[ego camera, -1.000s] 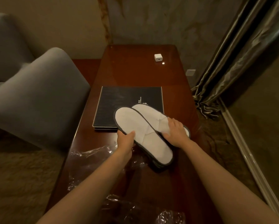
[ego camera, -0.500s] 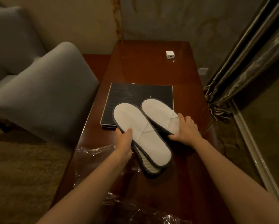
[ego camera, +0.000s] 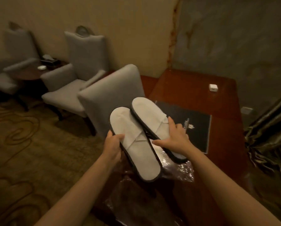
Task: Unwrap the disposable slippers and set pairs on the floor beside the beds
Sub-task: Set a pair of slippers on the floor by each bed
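Two white disposable slippers with dark edging are held up above the wooden desk [ego camera: 193, 93]. My left hand [ego camera: 113, 144] grips the left slipper [ego camera: 136, 144] at its side edge. My right hand [ego camera: 174, 137] lies over the middle of the right slipper [ego camera: 148, 113], fingers spread across it, thumb underneath. The two slippers sit side by side, toes pointing away. Crumpled clear plastic wrap [ego camera: 177, 170] lies on the desk beneath them.
A black folder [ego camera: 196, 128] and a small white cube [ego camera: 213, 87] rest on the desk. A grey desk chair [ego camera: 110, 98] stands against its left side, with two more grey armchairs [ego camera: 81, 70] and a round side table [ego camera: 30, 72] beyond. Patterned carpet covers the left; curtains [ego camera: 267, 131] hang right.
Both hands have lifted the slippers off the desk and separated them side by side. My view has swung left, revealing the armchairs and carpet.
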Demonstrator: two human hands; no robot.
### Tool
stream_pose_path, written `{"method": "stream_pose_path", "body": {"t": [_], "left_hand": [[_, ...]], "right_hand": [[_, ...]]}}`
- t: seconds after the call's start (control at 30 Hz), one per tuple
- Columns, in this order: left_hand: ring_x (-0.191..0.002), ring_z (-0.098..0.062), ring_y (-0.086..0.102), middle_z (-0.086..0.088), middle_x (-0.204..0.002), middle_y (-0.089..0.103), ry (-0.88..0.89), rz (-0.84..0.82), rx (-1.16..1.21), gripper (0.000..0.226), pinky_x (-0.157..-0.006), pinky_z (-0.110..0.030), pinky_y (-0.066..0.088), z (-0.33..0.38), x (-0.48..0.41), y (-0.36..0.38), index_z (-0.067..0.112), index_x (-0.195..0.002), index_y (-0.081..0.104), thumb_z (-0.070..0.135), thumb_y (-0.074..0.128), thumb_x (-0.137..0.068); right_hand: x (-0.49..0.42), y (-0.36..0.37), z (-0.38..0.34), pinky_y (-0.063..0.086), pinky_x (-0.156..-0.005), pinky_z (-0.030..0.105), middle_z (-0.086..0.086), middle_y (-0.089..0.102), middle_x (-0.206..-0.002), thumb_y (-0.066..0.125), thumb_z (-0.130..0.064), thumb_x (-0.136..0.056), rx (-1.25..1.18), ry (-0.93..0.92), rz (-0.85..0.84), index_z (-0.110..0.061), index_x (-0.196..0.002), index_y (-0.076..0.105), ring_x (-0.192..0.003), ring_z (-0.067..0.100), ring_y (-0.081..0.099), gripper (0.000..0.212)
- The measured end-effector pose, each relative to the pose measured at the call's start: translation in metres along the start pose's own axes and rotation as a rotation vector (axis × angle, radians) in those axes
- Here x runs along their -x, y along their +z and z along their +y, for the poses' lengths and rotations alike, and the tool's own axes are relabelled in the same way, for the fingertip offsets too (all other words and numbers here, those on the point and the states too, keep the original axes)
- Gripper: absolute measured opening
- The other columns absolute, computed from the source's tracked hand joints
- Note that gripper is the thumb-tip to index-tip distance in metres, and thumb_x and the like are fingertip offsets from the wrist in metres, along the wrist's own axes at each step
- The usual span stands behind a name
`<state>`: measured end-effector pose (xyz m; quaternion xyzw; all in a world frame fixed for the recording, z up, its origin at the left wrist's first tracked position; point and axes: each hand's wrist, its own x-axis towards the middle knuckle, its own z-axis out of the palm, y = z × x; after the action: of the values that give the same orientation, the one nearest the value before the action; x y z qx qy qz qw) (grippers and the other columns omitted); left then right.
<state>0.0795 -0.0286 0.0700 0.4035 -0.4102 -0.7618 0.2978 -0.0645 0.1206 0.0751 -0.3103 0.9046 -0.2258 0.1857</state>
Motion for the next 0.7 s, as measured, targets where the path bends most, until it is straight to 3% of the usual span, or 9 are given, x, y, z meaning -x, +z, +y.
{"method": "stream_pose_path", "body": {"t": [0.13, 0.27, 0.37, 0.43, 0.53, 0.63, 0.7], "left_hand": [[-0.093, -0.024, 0.060, -0.015, -0.123, 0.056, 0.066, 0.139, 0.161, 0.051, -0.076, -0.037, 0.051, 0.040, 0.005, -0.072, 0.007, -0.132, 0.041, -0.010, 0.043, -0.084], [-0.094, -0.026, 0.057, -0.017, -0.128, 0.052, 0.136, 0.302, 0.221, 0.053, -0.073, -0.035, 0.049, 0.078, 0.006, -0.161, 0.003, -0.136, 0.035, -0.009, 0.043, -0.085], [-0.085, -0.021, 0.057, -0.014, -0.120, 0.054, 0.172, 0.423, 0.245, 0.047, -0.066, -0.033, 0.048, 0.104, 0.003, -0.234, 0.007, -0.130, 0.039, -0.009, 0.044, -0.085], [-0.089, -0.024, 0.057, -0.013, -0.119, 0.054, 0.175, 0.505, 0.236, 0.050, -0.072, -0.037, 0.049, 0.119, -0.003, -0.287, 0.009, -0.132, 0.038, -0.009, 0.044, -0.086], [-0.105, -0.029, 0.054, -0.014, -0.130, 0.054, 0.184, 0.621, 0.150, 0.054, -0.088, -0.040, 0.047, 0.138, -0.016, -0.374, 0.011, -0.136, 0.040, -0.008, 0.047, -0.086], [-0.116, -0.032, 0.052, -0.013, -0.136, 0.052, 0.154, 0.716, 0.027, 0.057, -0.098, -0.043, 0.047, 0.156, -0.031, -0.454, 0.015, -0.140, 0.040, -0.004, 0.049, -0.087], [-0.119, -0.033, 0.051, -0.012, -0.137, 0.051, 0.141, 0.751, 0.004, 0.057, -0.099, -0.044, 0.046, 0.167, -0.040, -0.499, 0.016, -0.141, 0.039, -0.003, 0.050, -0.089]], "right_hand": [[0.000, 0.040, -0.084, 0.030, -0.106, 0.050, 0.019, 0.029, -0.141, 0.066, -0.075, -0.053, 0.019, -0.133, -0.061, -0.029, -0.148, -0.001, -0.129, 0.039, 0.032, 0.125], [-0.001, 0.090, -0.175, 0.030, -0.107, 0.048, 0.019, 0.030, -0.141, 0.063, -0.078, -0.056, 0.036, -0.248, -0.142, -0.027, -0.149, -0.001, -0.130, 0.038, 0.033, 0.124], [-0.004, 0.142, -0.247, 0.028, -0.107, 0.051, 0.018, 0.029, -0.144, 0.047, -0.078, -0.070, 0.002, -0.317, -0.234, -0.030, -0.148, 0.002, -0.131, 0.038, 0.032, 0.102], [-0.008, 0.183, -0.294, 0.027, -0.109, 0.051, 0.017, 0.027, -0.147, 0.039, -0.066, -0.085, -0.057, -0.335, -0.300, -0.031, -0.148, 0.006, -0.133, 0.037, 0.032, 0.080], [-0.012, 0.242, -0.363, 0.034, -0.107, 0.048, 0.015, 0.032, -0.148, 0.044, -0.046, -0.092, -0.149, -0.294, -0.366, -0.018, -0.148, 0.020, -0.131, 0.034, 0.039, 0.067], [-0.020, 0.294, -0.422, 0.046, -0.089, 0.038, 0.014, 0.050, -0.135, 0.047, -0.034, -0.093, -0.224, -0.268, -0.444, -0.012, -0.137, 0.040, -0.110, 0.027, 0.054, 0.050], [-0.029, 0.322, -0.455, 0.044, -0.079, 0.033, 0.013, 0.052, -0.132, 0.045, -0.032, -0.094, -0.241, -0.257, -0.471, -0.013, -0.136, 0.040, -0.102, 0.025, 0.055, 0.047]]}}
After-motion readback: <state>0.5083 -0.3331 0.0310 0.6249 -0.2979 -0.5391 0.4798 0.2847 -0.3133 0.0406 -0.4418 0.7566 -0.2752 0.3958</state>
